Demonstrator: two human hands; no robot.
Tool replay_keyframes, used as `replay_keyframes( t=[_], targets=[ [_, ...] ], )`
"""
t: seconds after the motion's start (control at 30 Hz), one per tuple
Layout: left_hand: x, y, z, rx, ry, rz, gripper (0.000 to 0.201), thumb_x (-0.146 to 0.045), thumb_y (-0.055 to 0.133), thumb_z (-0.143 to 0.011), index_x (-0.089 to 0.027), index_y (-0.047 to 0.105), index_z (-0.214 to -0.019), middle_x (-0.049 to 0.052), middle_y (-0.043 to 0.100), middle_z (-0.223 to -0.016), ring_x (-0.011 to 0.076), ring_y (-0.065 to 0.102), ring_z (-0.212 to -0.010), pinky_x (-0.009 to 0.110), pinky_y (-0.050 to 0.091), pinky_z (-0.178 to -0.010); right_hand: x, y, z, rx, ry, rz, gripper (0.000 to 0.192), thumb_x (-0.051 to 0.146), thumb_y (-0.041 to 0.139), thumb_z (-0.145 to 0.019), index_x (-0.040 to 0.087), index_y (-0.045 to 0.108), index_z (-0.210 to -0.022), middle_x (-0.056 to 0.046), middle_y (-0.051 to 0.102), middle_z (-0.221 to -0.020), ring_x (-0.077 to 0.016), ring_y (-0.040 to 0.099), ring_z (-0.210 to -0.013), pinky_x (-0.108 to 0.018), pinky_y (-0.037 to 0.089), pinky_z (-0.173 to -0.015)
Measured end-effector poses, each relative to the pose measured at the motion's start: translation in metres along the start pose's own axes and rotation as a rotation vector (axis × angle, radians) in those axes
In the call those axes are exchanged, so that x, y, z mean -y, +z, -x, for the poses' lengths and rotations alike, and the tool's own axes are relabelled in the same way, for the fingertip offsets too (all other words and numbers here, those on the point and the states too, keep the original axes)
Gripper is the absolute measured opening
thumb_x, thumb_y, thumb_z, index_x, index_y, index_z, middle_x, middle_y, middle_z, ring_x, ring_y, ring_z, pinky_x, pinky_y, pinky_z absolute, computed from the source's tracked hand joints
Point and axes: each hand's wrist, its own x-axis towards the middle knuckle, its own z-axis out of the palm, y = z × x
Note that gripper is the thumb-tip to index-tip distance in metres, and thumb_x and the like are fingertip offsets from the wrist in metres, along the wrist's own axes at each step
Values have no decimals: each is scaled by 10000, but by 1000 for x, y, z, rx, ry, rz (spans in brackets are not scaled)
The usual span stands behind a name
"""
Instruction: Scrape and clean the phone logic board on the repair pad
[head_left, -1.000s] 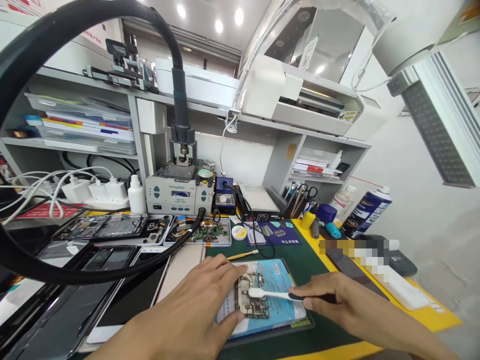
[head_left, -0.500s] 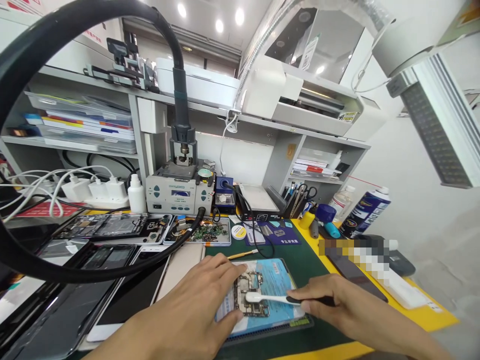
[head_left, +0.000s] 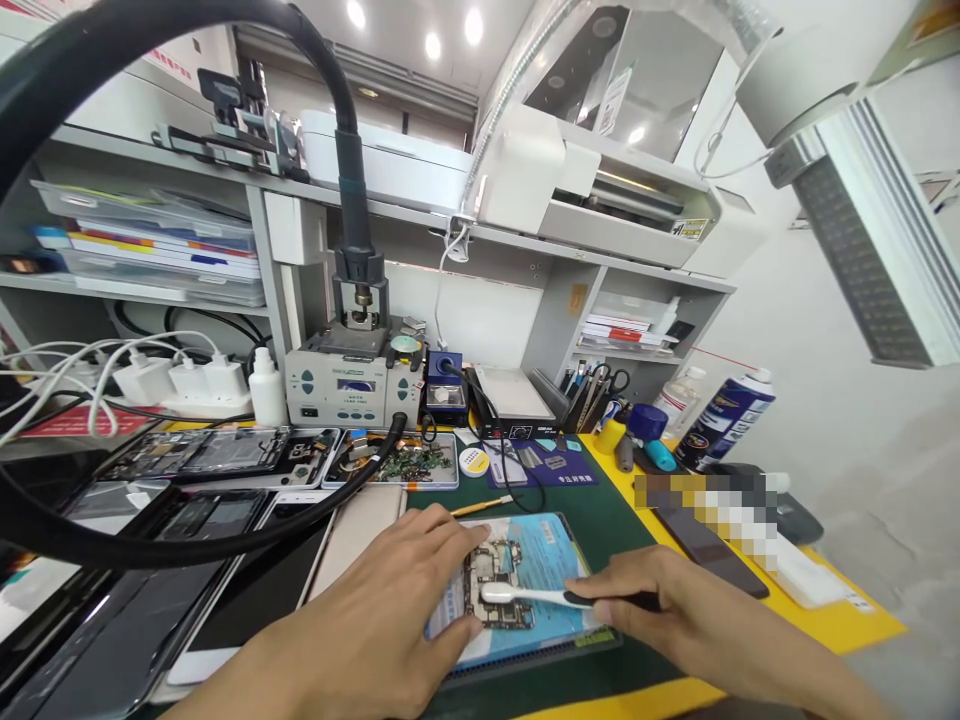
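Observation:
A phone circuit board [head_left: 491, 566] lies on a blue-and-white printed pad [head_left: 551, 560] in the middle of the bench. My left hand [head_left: 394, 600] grips the board's left side, fingertips at its far corner and thumb at its near edge. Between the thumb and fingers of my right hand [head_left: 649, 600] is a toothbrush [head_left: 536, 596] with a white neck and black handle. Its head rests over the lower middle of the board, bristles down and out of sight.
A tray of small boards [head_left: 420, 460] and a hot-air station [head_left: 352, 385] stand behind. Several phones and a white-framed screen [head_left: 259, 590] lie at left. The station's thick black hose [head_left: 225, 550] arches over them. Spray can [head_left: 727, 420] and dark phone [head_left: 705, 550] are at right.
The toothbrush head has shifted slightly left over the board. My left hand keeps its hold on the board, and the whole view has moved a little.

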Motion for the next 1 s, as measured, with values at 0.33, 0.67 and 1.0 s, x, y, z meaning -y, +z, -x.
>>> replay_keyframes(
  t=[0.33, 0.67, 1.0],
  targets=[
    [-1, -1, -1, 31, -17, -9, 607, -359, 594, -978, -191, 489, -1551, 156, 614, -1452, 380, 518, -1419, 631, 413, -1222, -5, -7, 6, 28, 35, 12, 453, 627, 597, -1010, 365, 808, -1314, -60, 803, -1273, -345, 716, -1197, -400, 560, -1047],
    [3, 2, -1, 32, -7, -34, 630, -398, 574, -994, -191, 462, -1578, 171, 581, -1526, 421, 473, -1473, 673, 408, -1206, -24, -13, 19, 18, 108, 1, 528, 681, 596, -991, 333, 797, -1334, -71, 787, -1304, -354, 699, -1240, -409, 548, -1081],
    [2, 1, -1, 17, -2, -58, 615, -385, 591, -985, -208, 479, -1563, 159, 597, -1514, 393, 512, -1451, 630, 443, -1199, 1, 2, 12, 9, -10, 23, 402, 563, 571, -1038, 385, 797, -1320, -50, 802, -1227, -309, 723, -1166, -380, 563, -1027]
  ],
)
